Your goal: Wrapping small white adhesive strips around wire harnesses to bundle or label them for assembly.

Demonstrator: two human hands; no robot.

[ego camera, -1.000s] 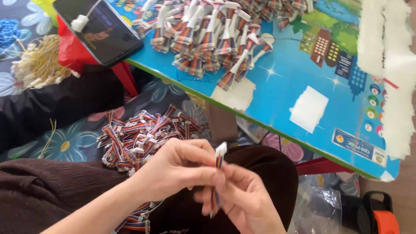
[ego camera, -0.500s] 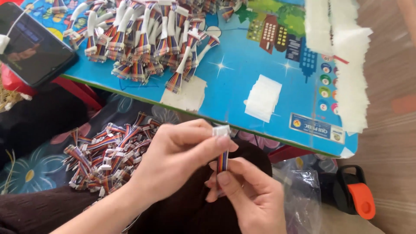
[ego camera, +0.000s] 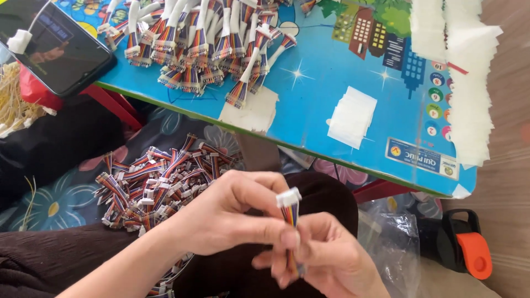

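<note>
In the head view, the left hand (ego camera: pixel 232 218) pinched a short rainbow-coloured ribbon cable with a white plastic connector (ego camera: pixel 289 207) between thumb and fingertips, just under the connector, which stood upright above the lap. The right hand (ego camera: pixel 326 259) closed its fingers around the cable's lower end, so both hands met on it. The step in hand appeared to be checking or dressing this single cable; the next move would likely call for a steady grip near the connector so the thin wires did not kink. A loose heap of similar cables (ego camera: pixel 154 182) lay on the flowered cloth beside the left forearm, another heap (ego camera: pixel 204 44) on the blue picture-printed table (ego camera: pixel 309 105), near a black phone (ego camera: pixel 52 47) and white paper squares (ego camera: pixel 351 116).
</note>
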